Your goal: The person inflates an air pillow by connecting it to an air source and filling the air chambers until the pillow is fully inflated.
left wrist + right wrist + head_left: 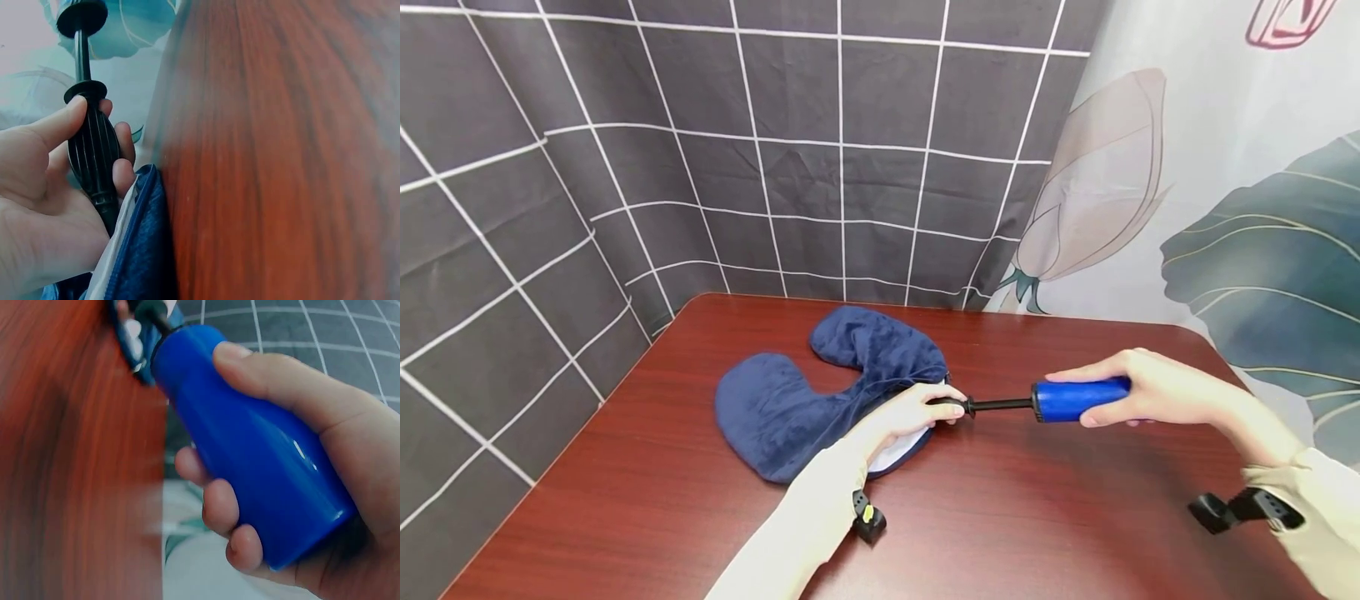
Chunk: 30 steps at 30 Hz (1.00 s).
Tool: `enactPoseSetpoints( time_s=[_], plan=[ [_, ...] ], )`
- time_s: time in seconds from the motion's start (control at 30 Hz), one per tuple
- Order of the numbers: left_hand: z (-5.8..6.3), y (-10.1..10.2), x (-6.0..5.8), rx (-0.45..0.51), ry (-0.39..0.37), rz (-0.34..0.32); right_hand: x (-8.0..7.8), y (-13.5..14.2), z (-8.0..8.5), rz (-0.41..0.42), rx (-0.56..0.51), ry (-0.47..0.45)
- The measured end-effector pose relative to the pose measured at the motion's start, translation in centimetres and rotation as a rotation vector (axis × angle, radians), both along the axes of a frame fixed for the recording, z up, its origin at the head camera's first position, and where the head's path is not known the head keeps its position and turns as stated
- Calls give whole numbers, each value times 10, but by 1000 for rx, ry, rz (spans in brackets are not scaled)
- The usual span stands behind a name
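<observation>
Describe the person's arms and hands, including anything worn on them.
The left hand and right hand are bare, without gloves. The left sleeve and right sleeve are long and pale cream. A small black device sits at each wrist, left and right; the left one bears a yellow mark. No cables show.

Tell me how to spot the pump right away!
Find the reddish-brown table, then the navy U-shaped pillow lying on it. At its right side, the left hand and right hand grip the pump. Its shiny body is bright blue with a black handle, unlike the darker pillow.
</observation>
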<state>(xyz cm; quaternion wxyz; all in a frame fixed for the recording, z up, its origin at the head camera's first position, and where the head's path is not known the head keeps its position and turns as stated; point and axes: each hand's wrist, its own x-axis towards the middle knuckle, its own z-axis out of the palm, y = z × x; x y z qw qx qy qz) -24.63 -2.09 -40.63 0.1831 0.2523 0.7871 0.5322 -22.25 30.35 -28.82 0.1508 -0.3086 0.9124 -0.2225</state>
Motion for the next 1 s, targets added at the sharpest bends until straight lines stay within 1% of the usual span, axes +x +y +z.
enactPoseSetpoints(
  time_s=[0.13, 0.2, 0.37, 0.47, 0.6, 0.73, 0.83, 1.0],
  plan=[
    [1, 1, 0, 5, -33, 31, -13, -23, -4, 35, -2, -40],
    [1, 1, 0, 3, -29, 33, -18, -35, -9, 40, -2, -53],
    [2, 0, 1, -6, -31, 53, -26, -61, -23, 52, 16, -27],
    [3, 1, 1, -7, -52, 68, -28, -67, -29, 53, 29, -15],
    [3, 3, 1, 8, -75, 59, -27, -62, -32, 53, 12, -34],
    [3, 6, 1, 4, -59, 39, -24, -47, -32, 42, -21, -93],
    [3, 6, 1, 9, -45, 31, -21, -32, -29, 26, -36, -128],
    [0, 3, 1, 25, -46, 29, -15, -5, -20, 6, -41, -170]
  ],
)
